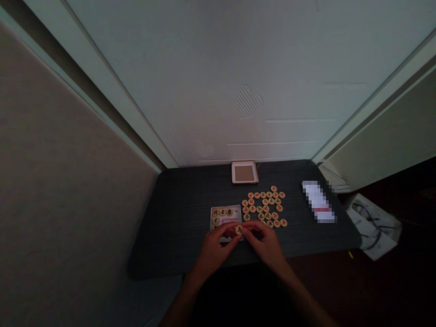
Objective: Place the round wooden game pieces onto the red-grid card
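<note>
Between the fingertips of my left hand [218, 247] and my right hand [264, 240] is a round Chinese chess piece [239, 230] with a dark character facing up. Both hands are closed on it, thumbs and fingers pinching its sides. Just under my left hand lies a shallow white box [225, 207], partly hidden by the fingers. Several dark-lettered pieces, such as one at its top edge [222, 212], sit along its top and left sides. To the right, several loose pieces [266, 209] with red or dark characters are spread on the table.
The dark table [177, 200] stands against a pale panel with raised hearts. Near its back edge is an open box lid [244, 173]. A pixelated white item [318, 202] lies at the right. On the floor beyond is a white box [374, 227] with dark cables.
</note>
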Tool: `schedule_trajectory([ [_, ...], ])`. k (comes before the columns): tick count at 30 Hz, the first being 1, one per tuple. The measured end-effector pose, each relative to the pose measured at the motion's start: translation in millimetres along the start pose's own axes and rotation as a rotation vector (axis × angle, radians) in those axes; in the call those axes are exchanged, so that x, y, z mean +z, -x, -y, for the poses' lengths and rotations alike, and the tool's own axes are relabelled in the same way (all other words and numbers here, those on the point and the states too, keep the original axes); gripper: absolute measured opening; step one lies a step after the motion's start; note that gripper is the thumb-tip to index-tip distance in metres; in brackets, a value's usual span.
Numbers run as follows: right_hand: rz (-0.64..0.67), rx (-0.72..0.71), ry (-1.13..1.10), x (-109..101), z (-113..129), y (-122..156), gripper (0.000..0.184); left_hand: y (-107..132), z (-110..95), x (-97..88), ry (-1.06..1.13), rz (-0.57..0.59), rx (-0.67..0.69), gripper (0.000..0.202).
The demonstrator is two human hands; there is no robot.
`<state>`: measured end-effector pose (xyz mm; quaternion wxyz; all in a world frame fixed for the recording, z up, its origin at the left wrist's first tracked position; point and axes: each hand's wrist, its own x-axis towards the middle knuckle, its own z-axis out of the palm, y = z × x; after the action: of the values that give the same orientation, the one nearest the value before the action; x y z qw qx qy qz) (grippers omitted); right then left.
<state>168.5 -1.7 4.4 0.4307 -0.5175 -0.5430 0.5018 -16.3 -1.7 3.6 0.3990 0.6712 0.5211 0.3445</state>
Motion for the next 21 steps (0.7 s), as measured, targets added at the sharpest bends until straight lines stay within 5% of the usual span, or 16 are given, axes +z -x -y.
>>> schedule_trajectory([
  [10,0.006,0.039,0.036,4.6,0.2,1.8,0.026,0.8,3.1,-17.7,-0.073,-0.003,0.062,0.023],
  [21,-0.019,0.072,0.032,1.4,-7.4,1.5,0.032,1.4,33.6,-43.4,-0.025,-0.178,-0.156,0.031],
])
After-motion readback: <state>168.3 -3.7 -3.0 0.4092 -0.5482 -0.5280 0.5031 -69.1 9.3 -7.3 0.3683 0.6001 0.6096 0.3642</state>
